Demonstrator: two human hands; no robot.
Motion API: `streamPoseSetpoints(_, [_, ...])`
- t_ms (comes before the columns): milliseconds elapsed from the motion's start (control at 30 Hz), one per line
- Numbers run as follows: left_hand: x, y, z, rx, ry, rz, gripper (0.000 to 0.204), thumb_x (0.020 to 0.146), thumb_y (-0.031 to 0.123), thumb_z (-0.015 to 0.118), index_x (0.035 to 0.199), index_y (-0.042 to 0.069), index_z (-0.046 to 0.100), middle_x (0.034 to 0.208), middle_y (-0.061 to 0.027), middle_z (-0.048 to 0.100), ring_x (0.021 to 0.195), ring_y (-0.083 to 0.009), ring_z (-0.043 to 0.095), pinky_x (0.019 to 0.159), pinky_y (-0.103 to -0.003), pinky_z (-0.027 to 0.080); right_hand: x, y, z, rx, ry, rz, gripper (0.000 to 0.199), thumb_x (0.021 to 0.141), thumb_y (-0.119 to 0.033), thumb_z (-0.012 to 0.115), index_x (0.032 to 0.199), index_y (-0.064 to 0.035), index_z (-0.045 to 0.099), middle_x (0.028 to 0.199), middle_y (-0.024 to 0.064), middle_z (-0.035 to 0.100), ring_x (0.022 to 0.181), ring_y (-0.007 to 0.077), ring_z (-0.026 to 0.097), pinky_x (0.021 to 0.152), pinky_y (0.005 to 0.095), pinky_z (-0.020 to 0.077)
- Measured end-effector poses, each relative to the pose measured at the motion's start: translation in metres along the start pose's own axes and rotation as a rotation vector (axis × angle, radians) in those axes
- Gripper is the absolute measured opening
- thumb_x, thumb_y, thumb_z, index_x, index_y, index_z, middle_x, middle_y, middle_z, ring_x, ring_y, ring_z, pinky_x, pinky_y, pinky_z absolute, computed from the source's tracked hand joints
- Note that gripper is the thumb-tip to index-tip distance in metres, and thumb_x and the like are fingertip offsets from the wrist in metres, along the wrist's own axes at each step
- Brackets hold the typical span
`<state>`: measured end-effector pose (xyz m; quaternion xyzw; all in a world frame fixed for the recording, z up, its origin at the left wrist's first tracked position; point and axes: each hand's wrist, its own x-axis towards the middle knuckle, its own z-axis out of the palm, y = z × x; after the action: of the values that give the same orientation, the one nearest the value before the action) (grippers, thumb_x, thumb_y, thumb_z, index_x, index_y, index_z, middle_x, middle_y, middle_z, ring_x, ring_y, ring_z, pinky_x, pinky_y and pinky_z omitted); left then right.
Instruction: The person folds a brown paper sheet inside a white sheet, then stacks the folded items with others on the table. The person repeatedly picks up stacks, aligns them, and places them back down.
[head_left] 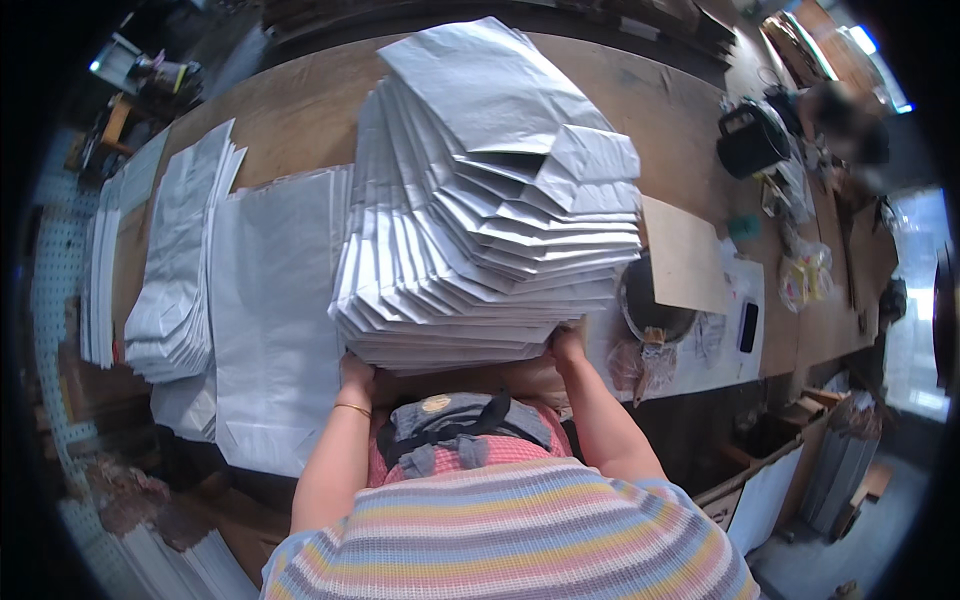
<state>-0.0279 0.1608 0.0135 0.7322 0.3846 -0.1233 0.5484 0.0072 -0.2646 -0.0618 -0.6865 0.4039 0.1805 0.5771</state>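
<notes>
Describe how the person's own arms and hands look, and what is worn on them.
Both forearms are bare, with no gloves on the left hand or the right hand. A thin gold bracelet circles the left wrist. The short sleeves belong to a knitted top with pastel stripes in pink, yellow, blue and lilac.

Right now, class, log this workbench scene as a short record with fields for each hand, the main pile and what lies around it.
left hand: under the near left edge of the tall paper stack
right hand: under its near right edge
stack: folded white sheets, fanned
left of it: flat white sheets and a smaller pile
right of it: cardboard piece over a dark bowl
surface: wooden table
</notes>
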Motion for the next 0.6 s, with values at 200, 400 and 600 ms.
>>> streamPoseSetpoints(200, [-0.046, 0.031, -0.002, -0.569, -0.067, -0.008, 0.026, 0.081, 0.004, 0.051, 0.104, -0.004, 0.058, 0.095, -0.0110, 0.062, 0.081, -0.0171, 0.058, 0.070, -0.031, 0.047, -0.042, -0.050, -0.006, 0.090, -0.113, 0.042, 0.022, 0.088, -0.024, 0.048, 0.081, -0.0059, 0.059, 0.054, 0.0013, 0.048, 0.042, 0.0113, 0.041, 0.039, 0.0273, 0.0305])
streamPoseSetpoints(400, [-0.017, -0.003, -0.019, -0.433, -0.037, -0.203, 0.021, 0.084, 0.008, 0.047, 0.097, -0.003, 0.060, 0.087, -0.0074, 0.062, 0.078, -0.0159, 0.057, 0.069, -0.029, 0.047, -0.029, -0.046, -0.048, 0.129, -0.307, 0.149, 0.031, 0.088, -0.029, 0.041, 0.092, -0.0034, 0.058, 0.077, 0.0094, 0.063, 0.063, 0.0172, 0.058, 0.052, 0.0285, 0.0436])
streamPoseSetpoints(600, [-0.006, 0.077, -0.043, -0.317, 0.143, -0.078, 0.048, 0.091, 0.042, 0.043, 0.111, -0.002, 0.049, 0.104, -0.0085, 0.055, 0.092, -0.0146, 0.051, 0.079, -0.030, 0.043, -0.028, -0.115, -0.081, 0.731, -0.197, 0.069, 0.063, 0.086, -0.054, 0.039, 0.133, -0.0120, 0.033, 0.135, 0.0093, 0.034, 0.124, 0.0251, 0.033, 0.101, 0.0404, 0.0269])
